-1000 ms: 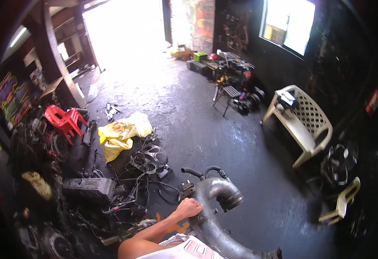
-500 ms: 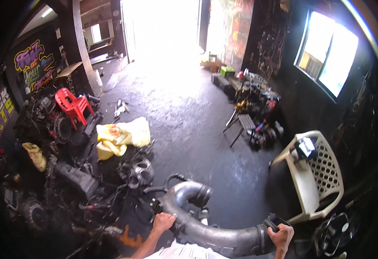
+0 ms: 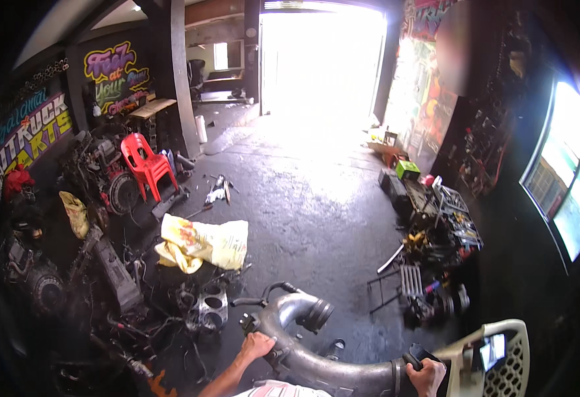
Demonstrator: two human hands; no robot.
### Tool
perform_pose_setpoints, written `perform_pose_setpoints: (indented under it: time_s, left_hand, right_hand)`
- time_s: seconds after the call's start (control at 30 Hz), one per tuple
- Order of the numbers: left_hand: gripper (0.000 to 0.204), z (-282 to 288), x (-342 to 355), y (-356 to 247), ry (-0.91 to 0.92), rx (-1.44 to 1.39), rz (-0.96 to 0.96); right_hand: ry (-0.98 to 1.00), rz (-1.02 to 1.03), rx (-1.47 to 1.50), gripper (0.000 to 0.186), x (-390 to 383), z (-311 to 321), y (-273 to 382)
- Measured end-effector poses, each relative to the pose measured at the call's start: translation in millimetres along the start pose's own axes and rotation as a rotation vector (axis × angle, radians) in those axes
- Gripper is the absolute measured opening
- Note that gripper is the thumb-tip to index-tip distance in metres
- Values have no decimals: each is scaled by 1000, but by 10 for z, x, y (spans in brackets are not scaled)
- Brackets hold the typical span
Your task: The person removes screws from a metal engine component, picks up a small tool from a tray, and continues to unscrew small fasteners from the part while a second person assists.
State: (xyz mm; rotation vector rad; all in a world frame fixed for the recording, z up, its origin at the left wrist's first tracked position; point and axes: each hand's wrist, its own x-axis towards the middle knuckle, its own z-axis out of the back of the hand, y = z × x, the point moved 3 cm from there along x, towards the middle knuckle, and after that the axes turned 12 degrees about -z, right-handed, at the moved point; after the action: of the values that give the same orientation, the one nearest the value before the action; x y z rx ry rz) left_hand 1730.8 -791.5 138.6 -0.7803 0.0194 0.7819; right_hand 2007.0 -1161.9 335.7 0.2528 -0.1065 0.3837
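Note:
A large curved grey metal pipe (image 3: 323, 367) spans the lower middle, with black hoses (image 3: 276, 288) at its upper bend and a dark coupling on that opening. My left hand (image 3: 257, 345) is closed on the left side of the pipe, below a small fitting. My right hand (image 3: 426, 376) grips a black part (image 3: 414, 357) at the pipe's right end. A metal part with several round holes (image 3: 212, 304) lies on the floor just left of the pipe.
Engine parts (image 3: 114, 271) and cables cover the left floor, with yellow sacks (image 3: 204, 243) and red stacked chairs (image 3: 145, 162) beyond. A tool pile (image 3: 435, 218) and folding stool (image 3: 402, 284) stand at right. A plastic bench (image 3: 518, 360) is at lower right. A bright doorway (image 3: 323, 63) is ahead.
The view has swung toward the doorway and left wall. The pipe has moved with my hands, and the bench now sits lower and nearer the pipe's right end.

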Motion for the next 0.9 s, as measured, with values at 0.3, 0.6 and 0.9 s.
perform_pose_setpoints:
  time_s: [0.3, 0.6, 0.9]
  left_hand:
    - [39, -188, 2138, -460, -296, -94, 199]
    - [38, 169, 4416, -531, -466, -139, 464]
    - [40, 1201, 7199, -589, -409, -193, 525]
  right_hand:
    - [-4, 357, 60, 35, 3904, -1320, 786]
    - [168, 591, 11, 39, 6784, -2258, 2497]
    - [197, 563, 50, 42, 9347, -3333, 3925]
